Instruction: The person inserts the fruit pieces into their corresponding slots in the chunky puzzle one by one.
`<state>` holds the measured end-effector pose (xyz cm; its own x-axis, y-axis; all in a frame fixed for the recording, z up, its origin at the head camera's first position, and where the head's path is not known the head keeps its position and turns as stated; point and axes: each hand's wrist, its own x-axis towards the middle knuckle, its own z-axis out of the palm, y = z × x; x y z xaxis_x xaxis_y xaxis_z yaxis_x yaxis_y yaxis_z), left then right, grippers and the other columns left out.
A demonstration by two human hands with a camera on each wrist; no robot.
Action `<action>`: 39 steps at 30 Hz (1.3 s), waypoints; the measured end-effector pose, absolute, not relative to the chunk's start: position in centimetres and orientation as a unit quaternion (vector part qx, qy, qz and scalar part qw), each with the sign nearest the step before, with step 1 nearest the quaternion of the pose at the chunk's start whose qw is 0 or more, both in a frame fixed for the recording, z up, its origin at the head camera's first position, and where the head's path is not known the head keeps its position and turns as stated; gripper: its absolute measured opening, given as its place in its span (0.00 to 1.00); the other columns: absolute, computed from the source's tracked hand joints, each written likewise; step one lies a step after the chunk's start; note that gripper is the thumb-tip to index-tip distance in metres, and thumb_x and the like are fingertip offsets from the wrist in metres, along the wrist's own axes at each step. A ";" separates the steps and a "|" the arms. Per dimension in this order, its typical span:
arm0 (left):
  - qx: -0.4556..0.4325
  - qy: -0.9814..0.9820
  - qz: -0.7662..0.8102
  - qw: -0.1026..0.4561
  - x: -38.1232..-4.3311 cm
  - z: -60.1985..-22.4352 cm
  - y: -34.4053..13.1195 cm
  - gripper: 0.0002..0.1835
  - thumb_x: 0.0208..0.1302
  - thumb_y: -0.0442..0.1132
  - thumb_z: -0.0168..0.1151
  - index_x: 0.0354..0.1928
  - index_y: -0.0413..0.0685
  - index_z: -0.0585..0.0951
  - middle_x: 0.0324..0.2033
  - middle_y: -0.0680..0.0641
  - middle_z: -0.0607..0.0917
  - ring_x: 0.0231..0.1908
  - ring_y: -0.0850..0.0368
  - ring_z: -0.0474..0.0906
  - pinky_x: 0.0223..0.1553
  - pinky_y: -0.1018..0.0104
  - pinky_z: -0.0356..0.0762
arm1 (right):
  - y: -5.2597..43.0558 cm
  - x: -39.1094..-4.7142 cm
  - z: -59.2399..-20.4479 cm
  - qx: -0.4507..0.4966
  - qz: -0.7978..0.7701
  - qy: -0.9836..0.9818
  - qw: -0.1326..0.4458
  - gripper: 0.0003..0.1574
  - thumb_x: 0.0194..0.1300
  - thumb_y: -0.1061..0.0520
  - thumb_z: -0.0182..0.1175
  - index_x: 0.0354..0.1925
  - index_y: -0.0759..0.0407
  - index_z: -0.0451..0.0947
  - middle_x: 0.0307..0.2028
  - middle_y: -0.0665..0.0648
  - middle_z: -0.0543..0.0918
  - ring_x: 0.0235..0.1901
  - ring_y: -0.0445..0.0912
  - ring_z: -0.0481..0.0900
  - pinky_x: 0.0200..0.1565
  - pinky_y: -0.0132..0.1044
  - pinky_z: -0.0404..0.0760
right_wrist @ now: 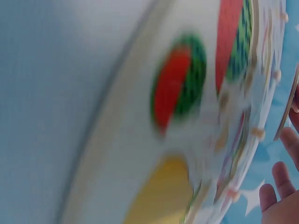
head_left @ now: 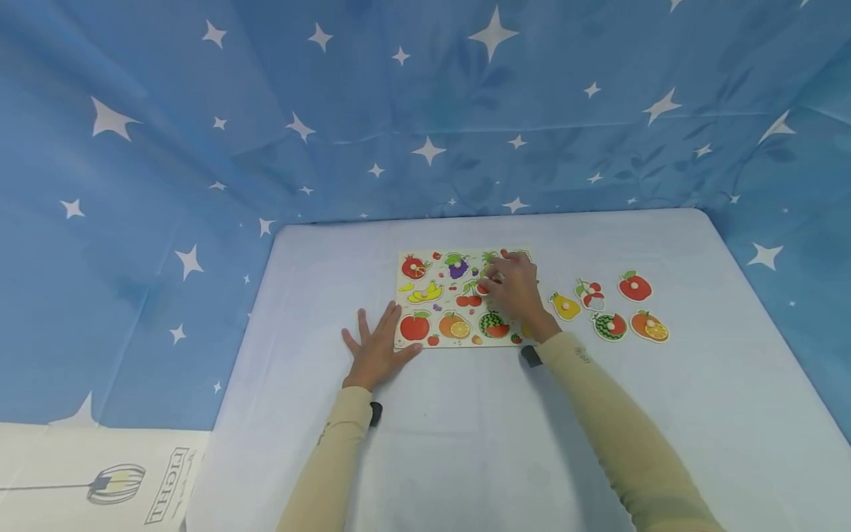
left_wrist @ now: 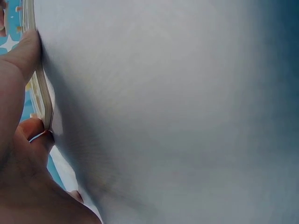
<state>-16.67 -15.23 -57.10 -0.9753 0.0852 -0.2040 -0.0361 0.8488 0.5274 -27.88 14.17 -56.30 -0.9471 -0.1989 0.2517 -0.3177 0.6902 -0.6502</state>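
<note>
A wooden knobbed fruit puzzle board (head_left: 402,256) lies near the middle of the table. My left hand (head_left: 375,355) rests at its lower left corner, fingers spread along the left side and the thumb at the front edge. Over the upper right part of the board, my right hand (head_left: 515,288) pinches a thin puzzle piece (right_wrist: 286,105), raised above the board in the right wrist view. That piece is seen nearly edge-on, and its picture is mostly hidden by the fingers. Grapes (head_left: 457,266), bananas (head_left: 425,293) and a pomegranate (head_left: 414,267) show on the board's left half.
Right of the board lie several loose pieces: a pear (head_left: 565,306), a red-berried piece (head_left: 590,294), an apple (head_left: 634,286), a watermelon (head_left: 609,326) and an orange (head_left: 649,326). A blue star-patterned curtain (head_left: 372,111) stands behind the white table (head_left: 432,443).
</note>
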 end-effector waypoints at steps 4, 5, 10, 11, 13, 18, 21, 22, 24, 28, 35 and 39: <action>0.011 0.955 0.273 0.114 -16.8 -57.2 -15.2 0.52 0.70 0.59 0.71 0.87 0.56 0.54 0.86 0.52 0.49 0.82 0.31 0.25 0.71 0.23 0.17 | 12.6 -27.4 -56.5 0.156 0.360 -0.917 0.079 0.10 0.68 0.61 0.74 0.31 0.63 0.87 0.63 0.66 0.84 0.70 0.66 0.68 0.70 0.72 0.56; 0.010 0.955 0.273 0.115 -16.8 -57.2 -15.2 0.52 0.70 0.59 0.71 0.87 0.56 0.54 0.86 0.53 0.49 0.82 0.31 0.24 0.71 0.23 0.17 | 12.3 -27.3 -56.5 0.161 0.360 -0.915 0.080 0.10 0.68 0.61 0.75 0.31 0.64 0.87 0.63 0.67 0.84 0.70 0.67 0.69 0.70 0.73 0.56; 0.009 0.956 0.268 0.117 -16.6 -57.2 -15.2 0.52 0.70 0.60 0.71 0.87 0.56 0.55 0.86 0.54 0.49 0.82 0.31 0.24 0.71 0.23 0.17 | 11.2 -27.0 -56.9 0.163 0.348 -0.920 0.075 0.10 0.68 0.59 0.74 0.31 0.64 0.88 0.62 0.67 0.85 0.70 0.68 0.69 0.71 0.70 0.56; 0.009 0.956 0.268 0.117 -16.6 -57.3 -15.1 0.52 0.70 0.60 0.71 0.87 0.56 0.55 0.86 0.54 0.50 0.82 0.31 0.24 0.71 0.23 0.17 | 11.1 -27.0 -56.9 0.158 0.343 -0.923 0.071 0.11 0.68 0.59 0.74 0.31 0.64 0.88 0.62 0.67 0.85 0.70 0.67 0.69 0.71 0.70 0.56; 0.008 0.957 0.263 0.119 -16.6 -57.4 -15.1 0.52 0.70 0.60 0.71 0.87 0.57 0.55 0.86 0.54 0.49 0.82 0.32 0.24 0.71 0.23 0.17 | 11.1 -26.9 -57.1 0.150 0.333 -0.929 0.067 0.11 0.69 0.58 0.74 0.32 0.64 0.88 0.61 0.66 0.85 0.70 0.66 0.69 0.70 0.69 0.57; 0.005 0.958 0.265 0.114 -16.6 -57.7 -15.1 0.52 0.69 0.60 0.72 0.87 0.56 0.56 0.86 0.53 0.51 0.82 0.31 0.26 0.71 0.23 0.19 | 11.0 -26.8 -57.6 0.140 0.331 -0.930 0.073 0.11 0.68 0.57 0.76 0.33 0.64 0.88 0.59 0.66 0.87 0.69 0.65 0.70 0.68 0.68 0.60; 0.004 0.956 0.270 0.115 -16.7 -57.7 -15.1 0.53 0.68 0.59 0.72 0.87 0.56 0.55 0.86 0.53 0.51 0.82 0.31 0.26 0.71 0.23 0.18 | 10.8 -26.8 -57.8 0.142 0.332 -0.929 0.081 0.11 0.68 0.57 0.76 0.33 0.64 0.88 0.57 0.66 0.88 0.69 0.66 0.71 0.66 0.69 0.62; 0.004 0.956 0.270 0.116 -16.8 -57.7 -15.2 0.53 0.69 0.60 0.72 0.87 0.57 0.55 0.86 0.53 0.50 0.82 0.31 0.26 0.71 0.23 0.17 | 10.7 -26.8 -57.8 0.143 0.331 -0.929 0.082 0.11 0.68 0.57 0.76 0.33 0.64 0.88 0.56 0.66 0.88 0.69 0.66 0.71 0.65 0.69 0.63; 0.004 0.956 0.270 0.118 -16.8 -57.8 -15.2 0.53 0.68 0.60 0.72 0.87 0.57 0.55 0.86 0.53 0.50 0.82 0.32 0.25 0.71 0.23 0.17 | 10.5 -26.8 -57.8 0.143 0.328 -0.930 0.080 0.10 0.68 0.57 0.76 0.34 0.63 0.88 0.56 0.66 0.88 0.69 0.66 0.71 0.65 0.69 0.63; 0.005 0.955 0.271 0.118 -16.9 -57.9 -15.3 0.53 0.68 0.60 0.72 0.87 0.57 0.55 0.86 0.53 0.50 0.82 0.32 0.25 0.71 0.23 0.17 | 10.3 -26.9 -57.8 0.140 0.313 -0.937 0.069 0.11 0.68 0.56 0.76 0.33 0.60 0.86 0.60 0.66 0.86 0.70 0.66 0.70 0.66 0.67 0.63; 0.008 0.956 0.272 0.111 -16.9 -57.7 -15.3 0.53 0.68 0.59 0.73 0.87 0.56 0.56 0.86 0.52 0.51 0.82 0.31 0.26 0.71 0.22 0.18 | 10.4 -26.9 -57.9 0.144 0.307 -0.939 0.054 0.10 0.70 0.55 0.75 0.34 0.60 0.86 0.65 0.66 0.83 0.71 0.67 0.68 0.67 0.68 0.61; 0.008 0.957 0.268 0.115 -16.9 -57.6 -15.3 0.53 0.69 0.60 0.72 0.87 0.57 0.55 0.86 0.53 0.50 0.82 0.31 0.26 0.71 0.22 0.18 | 10.5 -26.8 -57.8 0.150 0.310 -0.938 0.044 0.11 0.69 0.55 0.75 0.34 0.60 0.85 0.67 0.67 0.81 0.72 0.67 0.66 0.68 0.69 0.60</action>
<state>-16.87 -15.33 -57.61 -0.9736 0.0770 -0.2149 -0.0459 0.8562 0.5146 -26.79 10.46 -57.76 -0.9508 -0.2547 0.1764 -0.3096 0.7630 -0.5674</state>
